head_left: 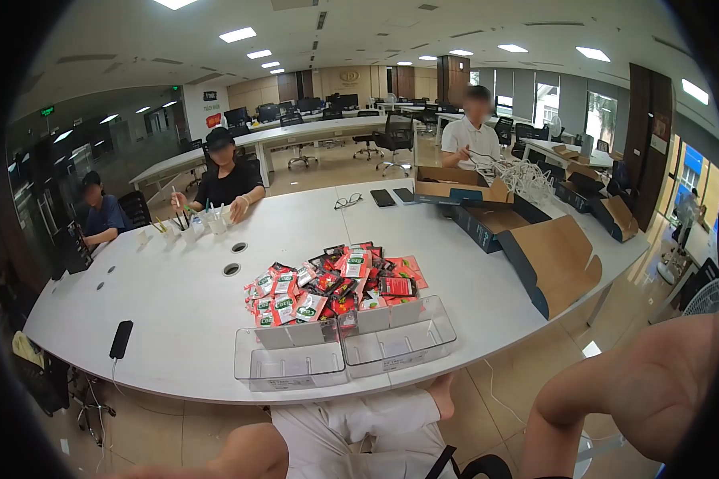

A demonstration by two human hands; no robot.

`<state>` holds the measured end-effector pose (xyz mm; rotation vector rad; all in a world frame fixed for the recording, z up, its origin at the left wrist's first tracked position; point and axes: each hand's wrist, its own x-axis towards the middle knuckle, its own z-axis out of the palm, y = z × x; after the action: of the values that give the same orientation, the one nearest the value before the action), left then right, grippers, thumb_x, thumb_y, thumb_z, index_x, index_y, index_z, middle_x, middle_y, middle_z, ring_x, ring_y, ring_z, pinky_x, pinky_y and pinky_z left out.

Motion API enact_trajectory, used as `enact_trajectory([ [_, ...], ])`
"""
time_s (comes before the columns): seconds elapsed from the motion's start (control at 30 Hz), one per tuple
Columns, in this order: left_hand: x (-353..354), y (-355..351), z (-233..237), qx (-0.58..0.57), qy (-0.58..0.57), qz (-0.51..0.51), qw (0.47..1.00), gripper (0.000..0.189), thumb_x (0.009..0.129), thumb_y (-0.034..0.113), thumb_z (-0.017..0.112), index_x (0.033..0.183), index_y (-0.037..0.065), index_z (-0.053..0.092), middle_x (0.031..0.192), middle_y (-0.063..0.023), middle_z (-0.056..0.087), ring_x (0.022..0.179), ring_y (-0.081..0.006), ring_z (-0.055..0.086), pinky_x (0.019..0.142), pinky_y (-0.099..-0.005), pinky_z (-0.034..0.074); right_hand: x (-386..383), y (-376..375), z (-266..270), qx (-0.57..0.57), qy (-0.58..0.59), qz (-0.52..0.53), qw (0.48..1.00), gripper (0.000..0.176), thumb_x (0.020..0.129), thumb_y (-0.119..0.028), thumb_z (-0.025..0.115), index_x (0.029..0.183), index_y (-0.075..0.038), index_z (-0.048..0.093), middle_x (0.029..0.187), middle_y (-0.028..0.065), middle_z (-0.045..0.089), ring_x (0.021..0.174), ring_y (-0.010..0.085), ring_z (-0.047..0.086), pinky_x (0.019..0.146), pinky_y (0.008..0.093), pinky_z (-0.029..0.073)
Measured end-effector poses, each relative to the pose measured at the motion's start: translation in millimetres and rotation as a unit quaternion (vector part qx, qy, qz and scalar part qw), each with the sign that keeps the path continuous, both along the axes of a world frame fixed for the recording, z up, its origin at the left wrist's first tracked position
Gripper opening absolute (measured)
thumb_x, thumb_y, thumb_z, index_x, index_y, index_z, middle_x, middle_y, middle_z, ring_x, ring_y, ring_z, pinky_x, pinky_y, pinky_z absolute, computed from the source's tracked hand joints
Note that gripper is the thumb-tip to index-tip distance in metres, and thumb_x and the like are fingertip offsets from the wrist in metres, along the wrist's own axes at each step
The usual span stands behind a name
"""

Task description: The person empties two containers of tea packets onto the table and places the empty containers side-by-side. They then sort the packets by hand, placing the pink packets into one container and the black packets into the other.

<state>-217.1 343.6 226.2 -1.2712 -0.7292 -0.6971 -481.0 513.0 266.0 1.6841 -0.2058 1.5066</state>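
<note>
My right arm (567,423) rises large and close to the camera at the lower right. What looks like the base of my right hand (667,383) is at the frame's edge, its fingers hidden and well away from the table things. My left hand is out of view. In front of me, two clear plastic bins (291,367) (399,347) stand side by side at the table's near edge. Behind them lies a heap of small red, white and black packets (335,283), some with green lettering.
The white table (176,319) holds a phone on a cable (121,340), glasses (348,201), two more phones and open cardboard boxes (555,259). Across it, one person (225,172) handles pens and cups; another (471,132) holds a cable near tangled white cords (519,176). A third person sits at left.
</note>
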Motion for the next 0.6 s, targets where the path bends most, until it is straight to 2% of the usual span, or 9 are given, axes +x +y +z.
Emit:
enact_trajectory([
  [0.03, 4, -6, -6, 0.031, -0.012, 0.021, 0.999, 0.034, 0.099, 0.028, 0.04, 0.101, 0.01, 0.069, 0.108, -0.0067, 0.066, 0.104, -0.0211, 0.059, 0.09, -0.0366, 0.047, -1, 0, 0, 0.001, 0.001, 0.003, 1.0, 0.023, 0.09, -0.017, 0.055, 0.092, 0.005, 0.058, 0.082, 0.0198, 0.061, 0.077, 0.0264, 0.061, 0.066, 0.0344, 0.048],
  [0.07, 1, -16, -14, 0.036, -0.009, -0.012, 0.999, 0.03, 0.097, 0.027, 0.046, 0.107, 0.009, 0.068, 0.111, -0.0076, 0.066, 0.103, -0.0201, 0.059, 0.088, -0.0358, 0.048, 0, 1, 1, 0.003, 0.002, 0.005, 1.0, 0.023, 0.09, -0.017, 0.055, 0.092, 0.005, 0.058, 0.082, 0.0197, 0.061, 0.077, 0.0263, 0.061, 0.065, 0.0344, 0.048],
  [0.1, -1, -13, -13, 0.034, -0.079, -0.102, 0.991, 0.005, 0.086, 0.008, 0.052, 0.091, 0.01, 0.054, 0.089, -0.0001, 0.05, 0.089, -0.0155, 0.05, 0.089, -0.0392, 0.042, -1, 0, 1, 0.002, 0.002, 0.006, 1.0, 0.022, 0.09, -0.017, 0.055, 0.092, 0.005, 0.058, 0.081, 0.0196, 0.061, 0.077, 0.0263, 0.061, 0.065, 0.0345, 0.047],
  [0.13, -15, -15, -7, 0.082, -0.079, -0.112, 0.987, 0.003, 0.086, 0.008, 0.052, 0.089, 0.007, 0.052, 0.087, -0.0009, 0.05, 0.085, -0.0151, 0.049, 0.07, -0.0306, 0.039, -1, -2, 1, 0.002, 0.003, 0.009, 1.0, 0.022, 0.09, -0.017, 0.055, 0.092, 0.005, 0.058, 0.081, 0.0195, 0.06, 0.077, 0.0262, 0.061, 0.065, 0.0345, 0.047],
  [0.17, -22, -14, 0, 0.112, -0.133, -0.127, 0.977, 0.006, 0.089, 0.012, 0.051, 0.092, 0.008, 0.052, 0.089, -0.0008, 0.05, 0.086, -0.0161, 0.049, 0.071, -0.0326, 0.041, -1, -3, 1, 0.005, 0.003, 0.011, 1.0, 0.022, 0.09, -0.017, 0.055, 0.092, 0.005, 0.058, 0.081, 0.0194, 0.06, 0.077, 0.0262, 0.061, 0.065, 0.0346, 0.047],
  [0.23, -25, -4, 10, 0.125, -0.374, -0.127, 0.91, 0.013, 0.094, 0.021, 0.048, 0.099, 0.009, 0.052, 0.091, -0.0005, 0.051, 0.087, -0.018, 0.05, 0.073, -0.0365, 0.044, 0, -4, 1, 0.007, 0.003, 0.018, 1.0, 0.022, 0.09, -0.017, 0.054, 0.092, 0.005, 0.057, 0.081, 0.0192, 0.06, 0.077, 0.0261, 0.061, 0.065, 0.0346, 0.047],
  [0.3, -38, 2, 13, 0.11, -0.501, -0.154, 0.845, 0.017, 0.096, 0.025, 0.048, 0.103, 0.01, 0.052, 0.093, -0.0005, 0.052, 0.088, -0.0189, 0.051, 0.074, -0.0384, 0.046, -1, -7, 1, 0.011, 0.0, 0.024, 1.0, 0.022, 0.09, -0.016, 0.054, 0.091, 0.005, 0.057, 0.081, 0.0191, 0.06, 0.077, 0.026, 0.06, 0.065, 0.0347, 0.047],
  [0.43, -68, 17, -5, 0.021, -0.62, -0.256, 0.741, 0.017, 0.095, 0.024, 0.049, 0.103, 0.01, 0.055, 0.095, -0.0011, 0.053, 0.09, -0.0187, 0.052, 0.075, -0.038, 0.046, 0, -14, -3, 0.012, -0.005, 0.035, 0.999, 0.021, 0.091, -0.016, 0.053, 0.091, 0.004, 0.057, 0.08, 0.0187, 0.059, 0.077, 0.0258, 0.06, 0.065, 0.0349, 0.046],
  [0.6, -95, 32, -31, -0.063, -0.678, -0.355, 0.641, 0.018, 0.094, 0.023, 0.052, 0.103, 0.009, 0.057, 0.098, -0.0019, 0.056, 0.091, -0.0185, 0.053, 0.077, -0.0376, 0.047, -3, -22, -8, 0.019, -0.011, 0.042, 0.999, 0.021, 0.091, -0.016, 0.052, 0.09, 0.004, 0.056, 0.079, 0.0182, 0.059, 0.077, 0.0256, 0.059, 0.065, 0.0351, 0.046],
])
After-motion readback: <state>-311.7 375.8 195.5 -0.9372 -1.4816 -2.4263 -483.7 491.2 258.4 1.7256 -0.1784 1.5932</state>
